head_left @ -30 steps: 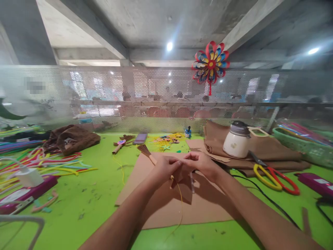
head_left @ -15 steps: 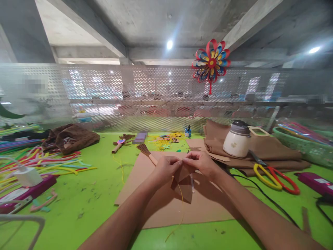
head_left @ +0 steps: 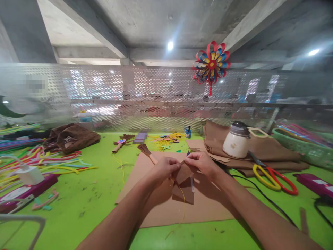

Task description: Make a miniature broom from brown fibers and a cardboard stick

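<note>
Between both hands is a small piece of brown paper [head_left: 185,174], held over a tan cardboard sheet [head_left: 156,217]. My left hand [head_left: 166,169] pinches its upper left edge, while the fingertips of my right hand [head_left: 201,163] grip its top right. Below the fingers a thin yellow cord [head_left: 184,201] hangs down across the cardboard. Under the held piece a darker brown flap [head_left: 183,195] shows; whether it is the same piece I cannot tell. Just left of my left hand lies a brush-like bundle of brown paper strips [head_left: 144,150] with a pale handle.
Scissors [head_left: 273,178] with yellow and red handles lie right, beside folded brown material [head_left: 281,152] bearing a white jar [head_left: 236,140]. Colourful strips [head_left: 65,166] and a purple power strip [head_left: 47,184] are left. A black cable [head_left: 262,194] crosses the right side. A perforated screen [head_left: 156,83] stands behind.
The fingertips have parted slightly, and the brown paper between them shows more of its surface. The lower flap and the yellow cord have shifted a little to the right.
</note>
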A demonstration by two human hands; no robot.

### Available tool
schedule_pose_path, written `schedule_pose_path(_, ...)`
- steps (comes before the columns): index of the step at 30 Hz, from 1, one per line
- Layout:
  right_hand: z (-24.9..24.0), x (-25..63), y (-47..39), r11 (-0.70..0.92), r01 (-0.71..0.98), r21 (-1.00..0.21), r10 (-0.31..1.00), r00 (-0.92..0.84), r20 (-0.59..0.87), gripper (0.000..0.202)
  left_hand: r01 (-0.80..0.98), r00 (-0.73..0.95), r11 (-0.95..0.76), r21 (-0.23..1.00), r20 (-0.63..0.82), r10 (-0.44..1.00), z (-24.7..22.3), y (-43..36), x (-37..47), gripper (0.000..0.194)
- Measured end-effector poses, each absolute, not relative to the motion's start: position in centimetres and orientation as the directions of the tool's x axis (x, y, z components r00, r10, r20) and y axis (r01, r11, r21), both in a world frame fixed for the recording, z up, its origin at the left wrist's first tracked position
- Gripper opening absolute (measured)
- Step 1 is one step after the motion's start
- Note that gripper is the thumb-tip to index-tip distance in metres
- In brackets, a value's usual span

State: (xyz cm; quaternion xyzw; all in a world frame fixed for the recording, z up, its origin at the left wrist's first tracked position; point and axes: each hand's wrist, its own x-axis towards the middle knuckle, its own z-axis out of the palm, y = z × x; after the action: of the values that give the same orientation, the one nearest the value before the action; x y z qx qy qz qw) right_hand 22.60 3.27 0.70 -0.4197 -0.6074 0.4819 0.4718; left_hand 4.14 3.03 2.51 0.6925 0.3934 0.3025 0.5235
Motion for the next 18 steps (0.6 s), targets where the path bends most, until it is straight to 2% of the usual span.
schedule_pose_path(11,0.89,22.63,3.2,0.134,-0.014,-0.991,0.973,-0.186,0.134,0.036,0.156,0.585,-0.074,0.985,-0.032,0.81,3.11,2.81,3.68,0.013)
schedule_pose_path(18,1.21,22.07,2.54,0.094,-0.013,-0.995,0.979,-0.179,0.095,0.035,0.1,0.592,-0.051,0.994,-0.019,0.806,2.83,2.71,4.03,0.015)
